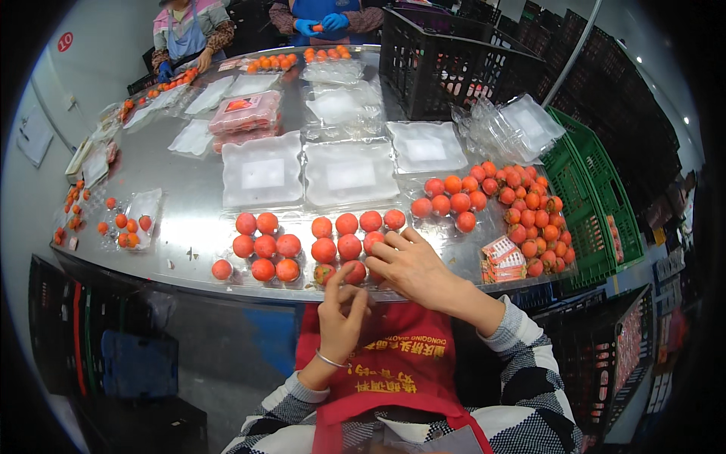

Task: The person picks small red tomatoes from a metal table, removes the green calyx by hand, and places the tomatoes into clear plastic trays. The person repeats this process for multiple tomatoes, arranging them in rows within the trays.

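Observation:
Round orange-red fruits that look like persimmons fill rows in a clear plastic pack [314,281] at the table's near edge. My right hand [416,268] reaches over the pack's right side, its fingers bent round a persimmon at the near right that is mostly hidden beneath them. My left hand [342,314] is at the near edge with fingers loosely bent and apart, nothing visible in them. Its index fingertip is by a front-row persimmon [353,272]. Left of it, another pack holds several persimmons [265,246], and a single persimmon [221,269] lies at its near left corner.
A large heap of persimmons [533,219] is at right, beside a stack of printed labels [503,259]. White-lined trays [261,170] and pink-topped packs [246,111] stand farther back. Black [454,64] and green crates [586,197] border the right side. Two people work across the table.

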Action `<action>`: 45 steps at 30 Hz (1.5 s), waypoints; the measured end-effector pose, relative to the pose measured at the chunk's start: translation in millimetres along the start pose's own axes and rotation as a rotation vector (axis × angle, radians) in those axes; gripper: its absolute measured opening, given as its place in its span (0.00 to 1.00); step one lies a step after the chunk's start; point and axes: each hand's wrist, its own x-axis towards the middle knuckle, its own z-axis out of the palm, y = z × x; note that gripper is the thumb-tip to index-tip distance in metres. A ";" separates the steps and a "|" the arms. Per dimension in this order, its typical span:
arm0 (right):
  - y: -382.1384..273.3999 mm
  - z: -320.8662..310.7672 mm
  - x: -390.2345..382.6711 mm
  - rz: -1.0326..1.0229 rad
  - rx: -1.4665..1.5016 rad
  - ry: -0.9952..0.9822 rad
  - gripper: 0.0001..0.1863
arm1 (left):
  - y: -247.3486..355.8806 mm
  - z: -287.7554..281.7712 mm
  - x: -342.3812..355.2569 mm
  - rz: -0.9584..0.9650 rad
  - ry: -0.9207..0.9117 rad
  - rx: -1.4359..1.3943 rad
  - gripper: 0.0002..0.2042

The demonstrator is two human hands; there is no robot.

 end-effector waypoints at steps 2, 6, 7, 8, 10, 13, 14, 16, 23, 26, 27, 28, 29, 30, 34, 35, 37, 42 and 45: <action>1.8 -3.4 1.4 0.012 0.032 0.007 0.16 | -2.3 -4.7 4.5 -0.017 0.018 -0.047 0.26; -5.0 -3.6 -2.4 0.130 0.078 0.012 0.19 | -0.9 -6.8 8.2 -0.013 0.030 -0.108 0.28; -7.6 -2.3 -3.2 0.152 0.075 0.007 0.21 | -1.4 -6.5 8.5 -0.005 0.036 -0.117 0.28; -10.1 -1.5 -4.4 0.177 0.074 0.000 0.23 | -2.3 -6.7 8.4 0.000 0.040 -0.126 0.28; -10.9 -4.2 -9.6 0.262 0.228 0.137 0.20 | -4.7 -9.3 5.3 -0.052 0.062 -0.156 0.24; -22.2 -8.8 -21.6 0.436 0.542 0.298 0.19 | -10.1 -17.6 -1.3 -0.019 0.040 -0.121 0.19; -29.7 -10.3 -27.6 0.501 0.661 0.344 0.19 | -11.8 -20.9 -5.1 0.006 0.028 -0.107 0.18; -46.8 -5.1 -33.7 0.453 0.756 0.377 0.20 | -14.5 -25.9 -15.9 -0.122 -0.108 -0.228 0.24; -93.2 31.3 -51.1 0.313 0.704 0.291 0.26 | -38.8 -28.1 -39.5 -0.240 -0.249 -0.117 0.26; -97.7 38.7 -54.8 0.339 0.702 0.291 0.27 | -47.2 -29.4 -44.6 -0.318 -0.161 -0.079 0.25; -99.3 39.0 -55.9 0.356 0.713 0.286 0.27 | -47.7 -30.1 -45.1 -0.320 -0.137 -0.069 0.25; -100.8 39.1 -56.2 0.379 0.728 0.265 0.27 | -47.0 -30.5 -45.3 -0.321 -0.107 -0.057 0.26; -101.9 39.5 -55.4 0.371 0.728 0.291 0.28 | -45.4 -30.4 -45.3 -0.319 -0.095 -0.044 0.26; -103.7 39.9 -54.6 0.371 0.734 0.300 0.29 | -42.6 -29.8 -45.9 -0.318 -0.076 -0.030 0.27; -112.1 45.5 -51.9 0.448 0.771 0.362 0.29 | -30.9 -26.9 -44.9 -0.321 0.020 0.054 0.27; -113.3 48.5 -53.0 0.459 0.737 0.350 0.30 | -29.8 -26.2 -45.4 -0.232 0.011 0.100 0.25; -115.0 55.8 -55.8 0.501 0.822 0.312 0.29 | -29.5 -26.3 -47.0 -0.235 0.029 0.129 0.23; -121.8 68.1 -66.2 0.537 0.869 0.302 0.25 | -32.3 -27.5 -48.7 -0.122 0.114 0.360 0.14; -129.7 72.7 -68.0 0.578 0.905 0.306 0.25 | -30.6 -28.5 -47.9 -0.275 0.120 0.240 0.12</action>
